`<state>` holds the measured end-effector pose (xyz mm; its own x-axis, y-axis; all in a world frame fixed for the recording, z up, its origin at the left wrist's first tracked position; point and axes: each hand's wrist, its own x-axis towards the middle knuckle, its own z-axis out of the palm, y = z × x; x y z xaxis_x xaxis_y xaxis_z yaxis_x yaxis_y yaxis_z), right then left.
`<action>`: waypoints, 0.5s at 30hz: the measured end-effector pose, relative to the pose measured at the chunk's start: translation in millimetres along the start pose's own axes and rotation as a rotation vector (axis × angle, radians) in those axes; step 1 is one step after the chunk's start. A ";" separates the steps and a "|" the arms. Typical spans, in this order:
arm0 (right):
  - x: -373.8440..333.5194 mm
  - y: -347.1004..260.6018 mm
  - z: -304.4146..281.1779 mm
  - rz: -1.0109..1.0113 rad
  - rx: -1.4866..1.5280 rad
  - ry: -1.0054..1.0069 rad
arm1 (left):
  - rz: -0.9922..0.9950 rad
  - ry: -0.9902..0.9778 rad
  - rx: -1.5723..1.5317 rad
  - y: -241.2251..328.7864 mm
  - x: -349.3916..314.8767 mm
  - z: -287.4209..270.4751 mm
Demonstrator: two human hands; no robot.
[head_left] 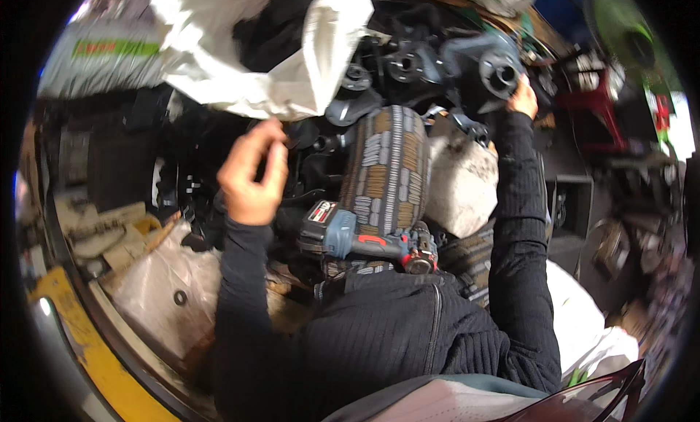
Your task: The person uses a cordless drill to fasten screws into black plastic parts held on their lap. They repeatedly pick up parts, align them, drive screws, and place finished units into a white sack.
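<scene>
My left hand (254,176) is raised just below the rim of a white sack (219,87), its thumb and fingers apart and partly curled. I can make out nothing in it, though the fingertips are a little blurred. Farther off at the right, my right hand (523,100) grips the side of a dark grey moulded part (481,61) with a round hollow hub. More dark parts of this sort, one with a round hub (403,66), lie beside it. A blue and black cordless drill (364,236) with a red trigger rests across my lap.
A whitish block (461,178) stands beside my patterned trouser leg (386,167). Clear plastic sheeting (168,294) with a small black ring (180,298) on it lies at the left, near a yellow edge (102,349). A dark red stool (598,108) stands at the right.
</scene>
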<state>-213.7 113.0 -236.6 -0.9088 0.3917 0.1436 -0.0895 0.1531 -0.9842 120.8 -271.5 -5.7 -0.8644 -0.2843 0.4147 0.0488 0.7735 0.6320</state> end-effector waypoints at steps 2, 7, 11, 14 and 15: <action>25.9 50.9 -11.2 0.248 0.053 0.016 | -0.107 0.177 -0.068 -28.8 27.1 -22.6; 19.0 151.9 -59.7 -0.110 -0.867 -0.279 | -0.090 -0.210 0.201 -131.5 155.1 37.1; -20.7 157.5 -58.4 1.091 0.193 -0.260 | -0.439 -0.475 0.711 -218.0 196.7 138.4; -58.5 114.2 -74.7 0.910 -0.137 -0.457 | -0.507 -0.589 0.785 -275.2 194.4 173.0; -72.9 93.0 -92.8 0.774 -0.001 -0.553 | -0.467 -0.596 0.774 -292.4 194.4 173.1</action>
<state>-117.9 182.9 -329.0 -0.7795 -0.1003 -0.6183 0.6186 0.0318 -0.7851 -148.1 -454.8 -223.3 -0.8301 -0.4841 -0.2766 -0.4970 0.8673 -0.0264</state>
